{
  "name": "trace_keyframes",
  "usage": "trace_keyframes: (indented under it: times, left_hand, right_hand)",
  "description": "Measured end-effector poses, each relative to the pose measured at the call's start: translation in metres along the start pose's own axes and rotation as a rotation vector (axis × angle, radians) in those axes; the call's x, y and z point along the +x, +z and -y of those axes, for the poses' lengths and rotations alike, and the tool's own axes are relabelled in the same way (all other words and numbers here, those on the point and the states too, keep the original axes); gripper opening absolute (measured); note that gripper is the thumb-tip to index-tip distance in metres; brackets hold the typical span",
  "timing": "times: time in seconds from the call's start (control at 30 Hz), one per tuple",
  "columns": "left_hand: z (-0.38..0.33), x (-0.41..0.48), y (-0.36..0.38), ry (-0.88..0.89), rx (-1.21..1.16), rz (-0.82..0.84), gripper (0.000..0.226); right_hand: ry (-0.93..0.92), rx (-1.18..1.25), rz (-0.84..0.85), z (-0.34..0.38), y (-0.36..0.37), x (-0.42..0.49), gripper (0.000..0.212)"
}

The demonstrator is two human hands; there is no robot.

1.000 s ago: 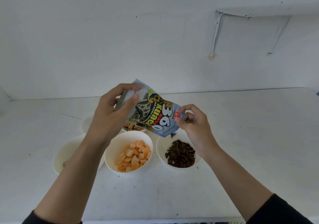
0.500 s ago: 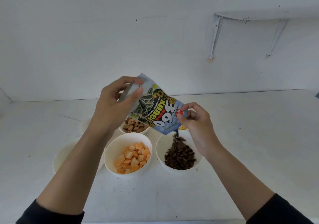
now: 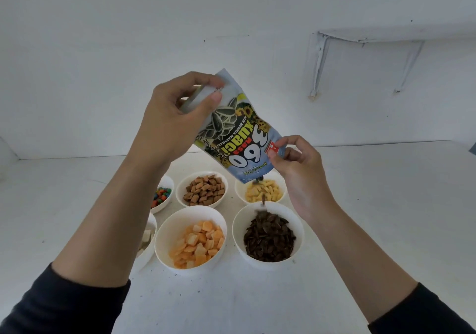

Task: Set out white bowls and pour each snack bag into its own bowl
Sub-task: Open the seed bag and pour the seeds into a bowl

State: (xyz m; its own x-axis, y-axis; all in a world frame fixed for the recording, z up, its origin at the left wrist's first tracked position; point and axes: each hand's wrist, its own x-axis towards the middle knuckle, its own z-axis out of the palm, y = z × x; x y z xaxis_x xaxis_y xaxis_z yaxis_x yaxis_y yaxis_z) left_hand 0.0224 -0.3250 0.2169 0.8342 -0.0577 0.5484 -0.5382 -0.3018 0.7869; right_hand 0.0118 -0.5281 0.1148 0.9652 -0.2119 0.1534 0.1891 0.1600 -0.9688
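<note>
A light blue sunflower seed bag (image 3: 239, 132) hangs upside down, tilted, above the bowls. My left hand (image 3: 175, 122) grips its raised bottom end. My right hand (image 3: 296, 168) pinches its lower opened corner. Dark seeds fall from the mouth into a white bowl (image 3: 238, 233) at the front right, which holds a heap of dark seeds (image 3: 269, 238). To its left stands a white bowl (image 3: 164, 233) with orange crackers (image 3: 198, 243).
Behind stand a bowl of brown cereal squares (image 3: 203, 189), a bowl of yellow pieces (image 3: 262, 192) and a bowl of coloured candies (image 3: 161, 196). Another white bowl (image 3: 148, 241) peeks out beside my left forearm. A white wall and a shelf bracket (image 3: 318, 68) lie behind the white table (image 3: 373, 217).
Both hands lifted the bag higher and tipped it steeper. Seeds started falling and the dark heap in the front right bowl grew. The back bowls came into view.
</note>
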Motion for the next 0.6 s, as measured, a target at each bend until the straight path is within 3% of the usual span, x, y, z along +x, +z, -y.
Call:
trace_keyframes:
  times: [0.37, 0.6]
  left_hand:
    - [0.033, -0.027, 0.030, -0.132, 0.060, 0.196, 0.016]
    - [0.013, -0.013, 0.022, -0.002, 0.056, 0.147, 0.020]
  right_hand:
    - [0.166, 0.022, -0.081, -0.054, -0.020, -0.023, 0.024]
    - [0.111, 0.138, -0.028, -0.041, -0.020, -0.014, 0.022]
